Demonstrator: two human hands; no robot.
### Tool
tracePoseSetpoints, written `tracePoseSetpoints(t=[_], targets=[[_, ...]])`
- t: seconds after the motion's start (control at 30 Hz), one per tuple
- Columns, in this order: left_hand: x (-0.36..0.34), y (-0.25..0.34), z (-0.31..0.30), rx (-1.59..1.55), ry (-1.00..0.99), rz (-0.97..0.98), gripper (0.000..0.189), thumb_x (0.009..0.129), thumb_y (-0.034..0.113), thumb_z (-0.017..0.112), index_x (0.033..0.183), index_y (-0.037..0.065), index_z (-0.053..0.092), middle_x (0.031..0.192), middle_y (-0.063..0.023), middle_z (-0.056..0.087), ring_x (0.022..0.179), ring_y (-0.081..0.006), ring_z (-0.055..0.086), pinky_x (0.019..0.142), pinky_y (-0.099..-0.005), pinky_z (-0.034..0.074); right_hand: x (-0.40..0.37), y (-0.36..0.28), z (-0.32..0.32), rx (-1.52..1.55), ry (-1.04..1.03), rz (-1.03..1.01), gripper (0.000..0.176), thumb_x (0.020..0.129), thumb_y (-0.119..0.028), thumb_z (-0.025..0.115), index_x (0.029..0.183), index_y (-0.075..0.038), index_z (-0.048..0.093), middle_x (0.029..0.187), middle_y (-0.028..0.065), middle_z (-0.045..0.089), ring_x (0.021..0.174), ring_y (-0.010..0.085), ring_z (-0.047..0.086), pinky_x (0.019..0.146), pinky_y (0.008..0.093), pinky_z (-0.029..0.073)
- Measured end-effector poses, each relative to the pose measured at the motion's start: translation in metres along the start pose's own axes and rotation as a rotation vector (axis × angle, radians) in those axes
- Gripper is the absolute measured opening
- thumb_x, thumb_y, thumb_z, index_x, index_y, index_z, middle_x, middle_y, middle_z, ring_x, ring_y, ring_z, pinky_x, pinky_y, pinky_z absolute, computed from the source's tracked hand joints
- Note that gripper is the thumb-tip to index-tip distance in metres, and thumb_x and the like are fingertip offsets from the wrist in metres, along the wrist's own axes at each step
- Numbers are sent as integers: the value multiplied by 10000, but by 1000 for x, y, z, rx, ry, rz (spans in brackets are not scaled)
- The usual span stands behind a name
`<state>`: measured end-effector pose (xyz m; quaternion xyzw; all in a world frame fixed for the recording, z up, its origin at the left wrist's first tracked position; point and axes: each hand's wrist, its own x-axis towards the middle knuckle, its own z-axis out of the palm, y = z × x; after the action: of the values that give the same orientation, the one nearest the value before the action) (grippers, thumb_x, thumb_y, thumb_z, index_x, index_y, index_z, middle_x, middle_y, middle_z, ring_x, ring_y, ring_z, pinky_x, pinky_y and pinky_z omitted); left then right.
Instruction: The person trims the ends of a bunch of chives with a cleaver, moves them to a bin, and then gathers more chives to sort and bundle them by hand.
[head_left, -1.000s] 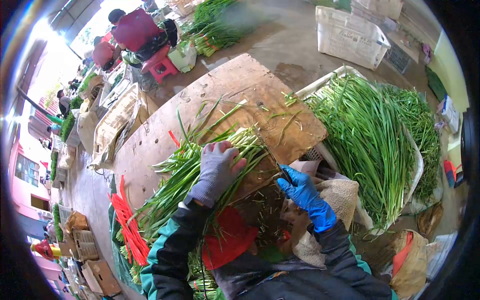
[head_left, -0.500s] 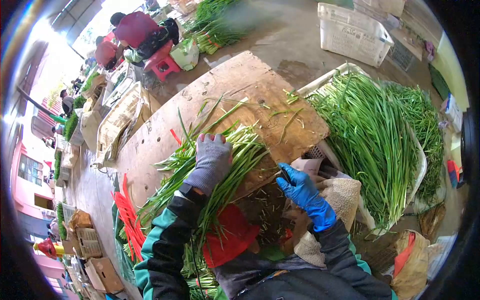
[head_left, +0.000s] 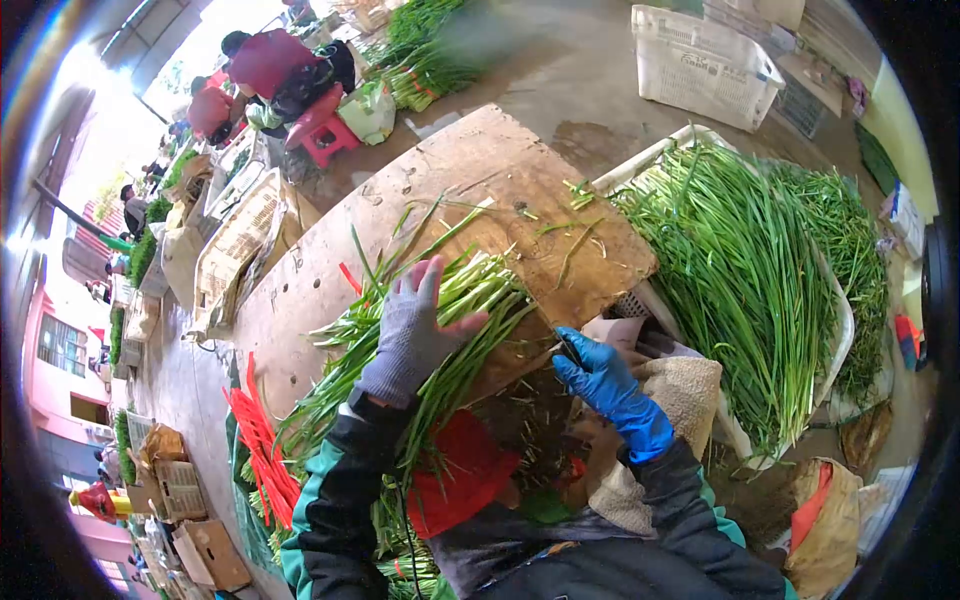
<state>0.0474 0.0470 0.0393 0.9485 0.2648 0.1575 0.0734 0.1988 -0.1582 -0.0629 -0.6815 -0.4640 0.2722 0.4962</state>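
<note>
My left hand [head_left: 418, 318], in a grey glove with bare fingertips, is open over a loose bunch of garlic chives [head_left: 480, 285], its fingers and thumb spread apart. The bunch lies on a wooden board [head_left: 400, 200], pale stem ends to the right, green leaves trailing off the near edge. At the board's right near corner, my right hand [head_left: 605, 385] in a blue glove is closed around a small dark handle [head_left: 570, 347]; the rest of that tool is hard to make out. Loose trimmings [head_left: 580, 192] are scattered on the board.
To the right, a white crate [head_left: 840, 350] is heaped with long chives [head_left: 740, 270]. Red strips [head_left: 262, 440] hang at the board's left. A white basket [head_left: 705, 70] stands behind. A person in red [head_left: 275, 65] sits on a red stool [head_left: 325, 125] at the back left.
My left hand has let go of the chive bunch; its fingers have lifted and spread from a closed grip. My right hand stays almost in place.
</note>
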Motion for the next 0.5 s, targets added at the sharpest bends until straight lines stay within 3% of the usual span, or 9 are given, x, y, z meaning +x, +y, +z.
tracePoseSetpoints(t=[0.03, 0.1, 0.17, 0.4, 0.43, 0.5], targets=[[-5, -1, 2, 112, -93, -59, 1075, 590, 609, 729, 1349, -11, 285, 1293, -245, 400, 1203, -388, 387, 1003, -471, 307, 0, 4, 0, -38, 44, -29, 443, 853, -175, 623, 1230, 18, 495, 823, 92, 597, 715, 146, 561, 679, 277, 469], [-12, -3, 9, 215, -148, -46, 1147, 550, 663, 706, 1355, -28, 269, 1310, -253, 385, 1198, -392, 387, 1020, -484, 274, 1, -4, 0, -75, 77, -69, 441, 854, -178, 622, 1228, 19, 496, 789, 80, 579, 686, 147, 549, 665, 275, 467], [-16, -8, 26, 348, -195, -41, 1252, 466, 732, 688, 1359, -36, 265, 1308, -240, 392, 1188, -378, 395, 1049, -507, 210, 0, -33, -13, -86, 157, -14, 416, 854, -248, 609, 1162, 23, 543, 921, 206, 636, 819, 295, 641, 709, 354, 491], [-9, -11, 28, 315, -383, -82, 1082, 570, 644, 701, 1333, -19, 315, 1161, -179, 508, 1115, -329, 468, 1016, -468, 270, -10, -54, -15, -217, -46, -210, 428, 871, -258, 581, 1191, 21, 522, 954, 205, 635, 862, 307, 634, 739, 365, 494], [-10, -11, 29, 323, -383, -75, 1047, 596, 622, 698, 1330, -19, 317, 1145, -175, 520, 1089, -325, 485, 999, -455, 293, -10, -51, -12, -251, -76, -204, 419, 877, -272, 563, 1177, 17, 524, 973, 224, 623, 859, 349, 624, 739, 395, 497], [-12, -12, 32, 327, -382, -65, 1012, 621, 601, 696, 1327, -20, 320, 1128, -170, 531, 1062, -320, 503, 981, -441, 316, -11, -51, -9, -300, -95, -150, 395, 875, -253, 568, 1176, 0, 529, 961, 216, 624, 853, 339, 625, 729, 385, 493]])
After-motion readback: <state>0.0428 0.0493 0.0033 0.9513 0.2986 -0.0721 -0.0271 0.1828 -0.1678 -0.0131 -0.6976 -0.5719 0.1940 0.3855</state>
